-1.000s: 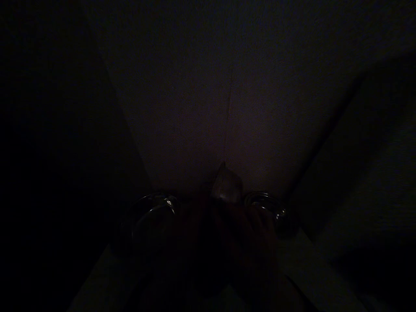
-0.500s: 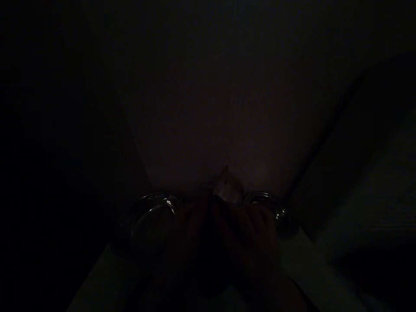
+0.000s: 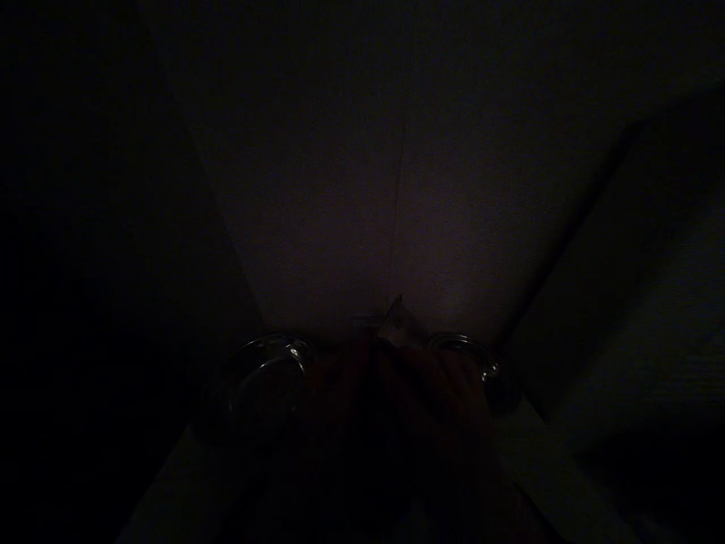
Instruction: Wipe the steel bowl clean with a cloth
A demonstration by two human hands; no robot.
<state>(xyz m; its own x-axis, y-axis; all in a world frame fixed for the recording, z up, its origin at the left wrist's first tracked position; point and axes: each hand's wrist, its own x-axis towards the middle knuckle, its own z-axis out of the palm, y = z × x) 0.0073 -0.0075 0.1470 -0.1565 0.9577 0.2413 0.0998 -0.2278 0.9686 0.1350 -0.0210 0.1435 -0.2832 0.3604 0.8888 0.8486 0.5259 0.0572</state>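
Observation:
The picture is very dark and little detail shows. My left hand (image 3: 328, 381) and my right hand (image 3: 439, 381) are close together at the lower middle, fingers bent inward and seemingly closed. Just beyond the fingertips a small pale thing with a pointed top (image 3: 397, 325) sticks up, nearest my right hand; its kind cannot be made out. What lies between the fingers is lost in shadow. A shiny round metal bowl (image 3: 249, 353) stands to the left of my hands. On the right, partly behind my right hand, is another shiny round bowl (image 3: 467, 344).
Behind the bowls rises a dim wall (image 3: 328, 227) with a thin vertical seam. A pale surface (image 3: 544, 453) runs beneath the hands and bowls. Dark shapes close in on both sides, with a slanted dark edge (image 3: 572, 219) at the right.
The faint reddish glow on the wall and hands has dimmed. The pale pointed thing has shifted slightly right and down. My hands have barely moved, and the bowls stay in place.

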